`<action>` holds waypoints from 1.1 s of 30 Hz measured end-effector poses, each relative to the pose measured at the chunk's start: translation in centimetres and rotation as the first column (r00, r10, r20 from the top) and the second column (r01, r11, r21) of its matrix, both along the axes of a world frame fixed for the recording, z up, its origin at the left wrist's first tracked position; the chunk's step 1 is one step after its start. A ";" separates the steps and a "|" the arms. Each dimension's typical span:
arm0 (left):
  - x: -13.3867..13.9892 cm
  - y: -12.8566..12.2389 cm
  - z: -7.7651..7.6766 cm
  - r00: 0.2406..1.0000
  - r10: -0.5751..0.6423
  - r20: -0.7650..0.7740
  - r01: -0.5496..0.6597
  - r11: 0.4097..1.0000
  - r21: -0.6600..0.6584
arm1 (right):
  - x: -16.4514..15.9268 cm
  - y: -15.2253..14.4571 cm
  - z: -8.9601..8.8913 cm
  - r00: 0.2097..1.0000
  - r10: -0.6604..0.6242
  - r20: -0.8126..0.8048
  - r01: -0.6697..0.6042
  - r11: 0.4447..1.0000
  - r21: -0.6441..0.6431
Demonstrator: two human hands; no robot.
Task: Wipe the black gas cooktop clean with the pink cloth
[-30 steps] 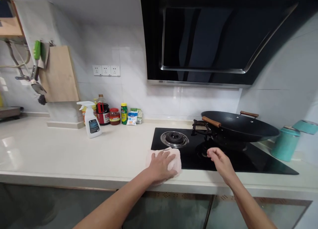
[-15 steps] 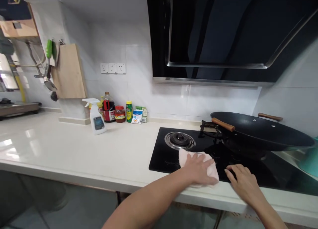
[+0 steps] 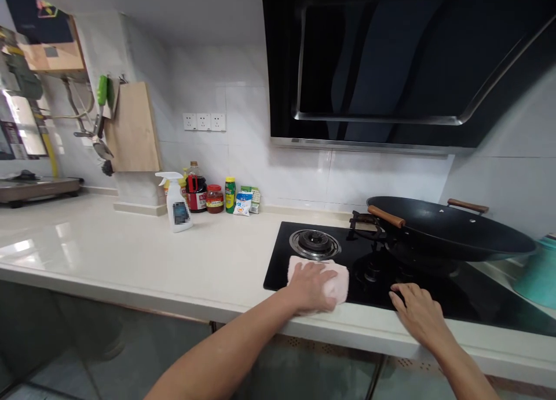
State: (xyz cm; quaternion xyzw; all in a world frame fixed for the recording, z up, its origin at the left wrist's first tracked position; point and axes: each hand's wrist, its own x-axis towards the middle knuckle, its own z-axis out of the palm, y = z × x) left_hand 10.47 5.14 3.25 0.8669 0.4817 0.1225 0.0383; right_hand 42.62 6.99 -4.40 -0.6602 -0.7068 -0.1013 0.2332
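My left hand (image 3: 311,285) presses a pale pink cloth (image 3: 341,283) against the front left of the black glass cooktop (image 3: 278,267). Its fingers lie spread over the cloth, just in front of the left burner (image 3: 316,242). Part of the cloth is hidden under the palm. Near the cooktop's front edge, my right hand (image 3: 417,312) rests with its fingers loosely bent, thumb apart, and holds nothing visible. A control knob (image 3: 370,272) stands between the two hands. Behind my right hand, a large black wok (image 3: 460,229) with wooden handles sits over the right burner.
A white spray bottle (image 3: 177,206) stands on the pale counter (image 3: 221,255), left of the cooktop. Behind it are a dark sauce bottle (image 3: 196,193), a red-lidded jar (image 3: 214,200) and a green container (image 3: 230,195). A black range hood (image 3: 377,70) overhangs the cooktop. A teal container (image 3: 538,275) is at far right.
My left hand has slid the cloth leftward along the cooktop's front, uncovering the knob. My right hand stays at nearly the same place. The view has shifted slightly.
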 end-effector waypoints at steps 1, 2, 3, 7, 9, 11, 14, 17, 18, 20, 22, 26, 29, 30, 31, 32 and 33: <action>-1.3 -0.1 0.2 1.000 0.017 -0.013 -0.017 1.000 -0.005 | 0.1 0.0 0.0 1.000 0.006 -0.005 -0.006 1.000 -0.008; -2.6 -0.2 0.4 0.999 0.035 -0.027 -0.035 0.999 -0.004 | 0.1 0.0 -0.1 1.000 0.014 -0.009 -0.014 1.000 -0.011; -4.0 -0.5 0.5 0.998 0.056 -0.039 -0.056 0.998 0.003 | 0.2 0.0 -0.2 1.000 0.022 -0.011 -0.022 1.000 -0.012; -9.3 -1.9 0.1 0.986 0.162 -0.040 -0.159 0.984 0.079 | 0.2 -0.2 -0.5 0.998 0.058 -0.005 -0.058 0.998 -0.007; -11.4 -2.6 -0.2 0.982 0.187 -0.007 -0.185 0.977 0.108 | 0.0 -0.3 -0.5 0.998 0.063 0.002 -0.063 0.998 -0.001; -12.8 -3.1 -0.2 0.981 0.192 0.031 -0.194 0.975 0.110 | -0.2 -0.4 -0.4 0.998 0.055 0.010 -0.055 0.998 0.009; -12.9 -3.1 0.1 0.975 0.207 0.080 -0.213 0.975 0.067 | -0.4 -0.5 -0.3 0.999 0.046 0.010 -0.046 0.999 0.022; -11.4 -2.0 0.3 0.970 0.233 0.073 -0.236 0.971 0.035 | -0.3 -0.6 -0.3 0.998 0.059 -0.007 -0.059 0.997 0.045; -10.7 -1.4 0.4 0.970 0.237 0.052 -0.238 0.971 0.030 | -0.2 -0.7 -0.4 0.998 0.067 -0.009 -0.066 0.996 0.054; -9.5 0.3 0.5 0.970 0.242 -0.001 -0.242 0.970 0.019 | 0.0 -0.7 -0.5 0.997 0.080 -0.008 -0.079 0.994 0.074; -8.7 2.3 0.7 0.964 0.265 -0.032 -0.265 0.964 0.007 | 0.2 -0.8 -0.7 0.996 0.089 -0.003 -0.088 0.992 0.087; -8.8 7.1 0.9 0.931 0.364 -0.031 -0.365 0.931 -0.008 | 0.5 -0.8 -1.0 0.994 0.106 0.004 -0.106 0.990 0.098; -9.9 10.7 0.8 0.906 0.424 -0.021 -0.424 0.905 -0.030 | 1.2 -0.8 -1.2 0.991 0.135 0.021 -0.136 0.987 0.085; -10.3 11.8 0.8 0.900 0.436 -0.018 -0.436 0.899 -0.039 | 1.5 -0.8 -1.2 0.987 0.154 0.040 -0.157 0.985 0.070; -10.6 12.9 0.7 0.895 0.445 -0.016 -0.446 0.894 -0.047 | 1.9 -0.8 -1.2 0.981 0.181 0.064 -0.184 0.982 0.050; -10.9 13.9 0.6 0.891 0.454 -0.014 -0.454 0.889 -0.055 | 2.4 -0.7 -1.1 0.973 0.211 0.090 -0.214 0.976 0.027; -11.1 15.0 0.5 0.886 0.463 -0.013 -0.462 0.885 -0.061 | 2.8 -0.6 -1.1 0.964 0.243 0.112 -0.245 0.969 0.007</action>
